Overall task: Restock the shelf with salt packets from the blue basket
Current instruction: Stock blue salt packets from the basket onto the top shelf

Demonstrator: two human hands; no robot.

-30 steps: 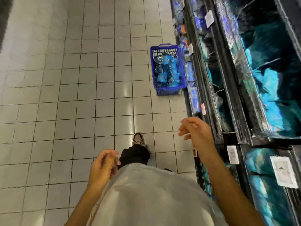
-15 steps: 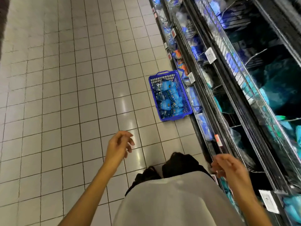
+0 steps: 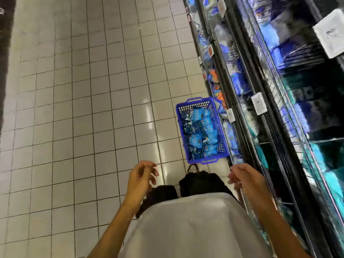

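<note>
A blue basket (image 3: 217, 125) stands on the tiled floor against the shelving, just ahead of my feet. Several light blue salt packets (image 3: 202, 135) lie inside it. The shelf (image 3: 260, 112) runs along the right with blue and teal packets behind wire fronts. My left hand (image 3: 141, 176) hangs in front of me, left of the basket's near end, fingers loosely spread and holding nothing. Below the basket's near right corner, close to the shelf edge, my right hand (image 3: 245, 178) is loosely curled and holds nothing.
White price tags (image 3: 259, 103) hang on the shelf rails. Grey floor tiles (image 3: 93, 108) stretch to the left. A dark edge (image 3: 6, 62) borders the far left. My shoe (image 3: 192, 168) sits right behind the basket.
I have walked closer to the basket, which now lies just beyond my feet. Both hands have come forward to about the same height; both hold nothing throughout.
</note>
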